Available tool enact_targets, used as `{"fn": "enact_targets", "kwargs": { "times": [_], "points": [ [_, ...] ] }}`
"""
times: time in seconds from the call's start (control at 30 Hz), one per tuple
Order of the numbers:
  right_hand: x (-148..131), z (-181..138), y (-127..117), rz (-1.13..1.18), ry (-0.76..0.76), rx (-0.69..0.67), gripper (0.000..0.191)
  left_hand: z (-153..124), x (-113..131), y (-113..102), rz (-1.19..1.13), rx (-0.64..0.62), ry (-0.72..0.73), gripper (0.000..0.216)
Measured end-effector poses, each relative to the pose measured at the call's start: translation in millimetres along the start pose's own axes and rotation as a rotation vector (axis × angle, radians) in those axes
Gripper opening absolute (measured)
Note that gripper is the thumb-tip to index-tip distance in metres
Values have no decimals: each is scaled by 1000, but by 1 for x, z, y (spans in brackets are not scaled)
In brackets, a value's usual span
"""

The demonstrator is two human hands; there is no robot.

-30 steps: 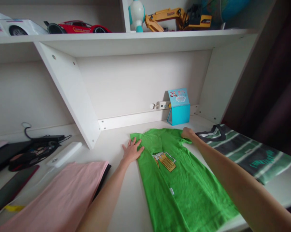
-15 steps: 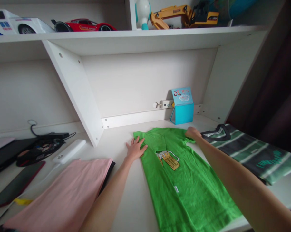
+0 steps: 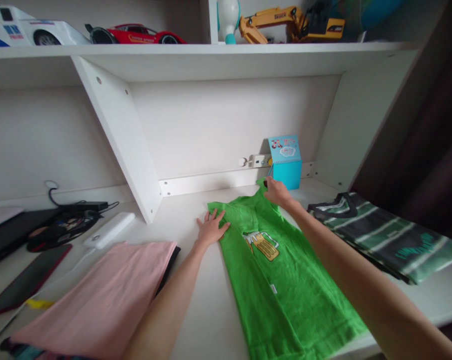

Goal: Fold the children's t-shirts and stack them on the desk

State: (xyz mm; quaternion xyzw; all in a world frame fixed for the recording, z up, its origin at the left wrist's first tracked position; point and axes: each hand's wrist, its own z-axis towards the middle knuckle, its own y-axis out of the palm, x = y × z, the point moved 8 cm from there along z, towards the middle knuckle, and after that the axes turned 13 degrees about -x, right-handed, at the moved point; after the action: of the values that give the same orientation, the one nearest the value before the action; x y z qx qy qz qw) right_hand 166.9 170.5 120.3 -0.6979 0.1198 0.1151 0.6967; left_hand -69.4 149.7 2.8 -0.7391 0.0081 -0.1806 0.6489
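A bright green T-shirt [image 3: 282,280] with a beer-mug print lies on the white desk [image 3: 203,310], folded lengthwise. My left hand [image 3: 210,227] rests flat and open on the shirt's left top corner, fingers spread. My right hand [image 3: 276,192] is closed on the shirt's right sleeve edge, lifted slightly and drawn inward over the shirt near the blue box.
A folded pink garment [image 3: 98,300] lies at the left front, a striped green and dark shirt [image 3: 383,235] at the right. A blue box [image 3: 286,162] and a socket stand by the back wall. Cables, a white power bank [image 3: 109,230] and dark devices are far left. Toys fill the shelf above.
My right hand has lifted the right sleeve and carried it left and back toward the blue box. My left hand has stayed pressed on the shirt's left corner.
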Motion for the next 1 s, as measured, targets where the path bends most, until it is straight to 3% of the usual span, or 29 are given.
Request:
{"fn": "enact_targets", "kwargs": {
  "times": [0.17,0.27,0.37,0.5,0.63,0.7,0.83,1.0],
  "points": [
    [-100,-44,49,-3,-281,-71,36,-4,0,-4,-42,22,2,67],
    [-126,-82,75,7,-489,-193,38,-6,0,-5,-82,7,-1,67],
    [-97,-117,68,25,-580,-258,36,-7,0,-7,-108,15,4,65],
    [-2,-157,39,54,-506,-205,34,-4,0,-7,-98,27,13,54],
    [67,-205,52,46,-403,-268,37,-1,-1,-7,-119,66,23,45],
    [76,-226,66,53,-395,-318,37,-1,-1,-10,-138,99,30,45],
    [63,-245,75,124,-423,-454,29,-5,1,-16,-188,167,44,45],
    [40,-222,56,198,-485,-674,31,-6,0,-16,-177,161,20,42]
  ]
}}
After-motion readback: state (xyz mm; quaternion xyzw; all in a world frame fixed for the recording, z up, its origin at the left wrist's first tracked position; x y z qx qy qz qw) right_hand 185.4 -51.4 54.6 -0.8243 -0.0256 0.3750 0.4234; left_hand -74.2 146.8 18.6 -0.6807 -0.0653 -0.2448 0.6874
